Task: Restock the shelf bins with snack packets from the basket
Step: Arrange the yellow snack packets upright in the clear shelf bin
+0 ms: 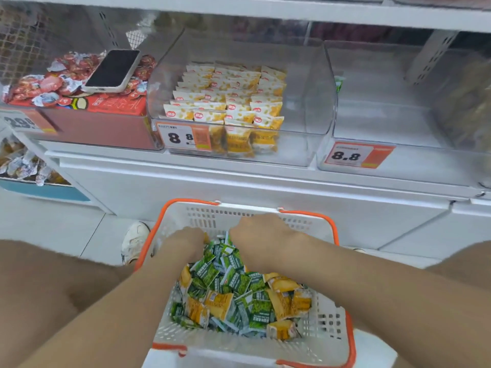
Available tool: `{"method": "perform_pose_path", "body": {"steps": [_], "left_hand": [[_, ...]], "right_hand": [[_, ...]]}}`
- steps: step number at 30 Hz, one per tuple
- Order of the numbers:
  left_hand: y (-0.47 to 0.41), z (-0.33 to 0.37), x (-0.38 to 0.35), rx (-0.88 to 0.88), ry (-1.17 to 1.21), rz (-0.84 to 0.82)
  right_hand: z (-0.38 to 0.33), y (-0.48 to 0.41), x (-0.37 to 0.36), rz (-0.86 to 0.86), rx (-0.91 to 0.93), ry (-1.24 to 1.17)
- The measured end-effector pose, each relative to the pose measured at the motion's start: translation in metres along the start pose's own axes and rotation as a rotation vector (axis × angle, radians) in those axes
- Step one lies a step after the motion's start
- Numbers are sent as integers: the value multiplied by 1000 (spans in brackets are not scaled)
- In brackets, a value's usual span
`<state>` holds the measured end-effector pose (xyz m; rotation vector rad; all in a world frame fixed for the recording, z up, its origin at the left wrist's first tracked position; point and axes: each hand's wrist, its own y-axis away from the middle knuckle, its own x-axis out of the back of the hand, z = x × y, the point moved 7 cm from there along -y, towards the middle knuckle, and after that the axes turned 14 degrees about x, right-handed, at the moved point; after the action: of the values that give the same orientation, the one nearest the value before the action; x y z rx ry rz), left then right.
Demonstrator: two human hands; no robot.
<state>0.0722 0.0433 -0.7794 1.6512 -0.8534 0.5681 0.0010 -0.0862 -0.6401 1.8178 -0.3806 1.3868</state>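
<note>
Down below the shelf, the white basket (329,322) holds a heap of green packets (233,282) and yellow packets (281,301). The left hand (186,243) and right hand (260,237) both dig into its far end, fingers buried, so I cannot tell their grip. Above, the middle bin (305,102) holds shelved packets (225,102) in rows; a phone (113,70) lies on the red snacks (39,86).

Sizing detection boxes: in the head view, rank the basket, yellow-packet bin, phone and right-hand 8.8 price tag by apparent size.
1. basket, though it is nearest the camera, so its lead over the bin is unsure
2. yellow-packet bin
3. phone
4. 8.8 price tag, close to the phone in apparent size
</note>
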Motion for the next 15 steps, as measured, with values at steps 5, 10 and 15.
{"method": "perform_pose_path", "body": {"steps": [5,10,15], "left_hand": [[-35,-17,-44,106,127,159],[-76,-9,-74,72,423,103],[-88,-5,-86,46,427,141]], "right_hand": [[-1,-24,-19,-143,50,27],[-1,-39,-32,-264,110,25],[-6,-48,-39,-311,154,4]]}}
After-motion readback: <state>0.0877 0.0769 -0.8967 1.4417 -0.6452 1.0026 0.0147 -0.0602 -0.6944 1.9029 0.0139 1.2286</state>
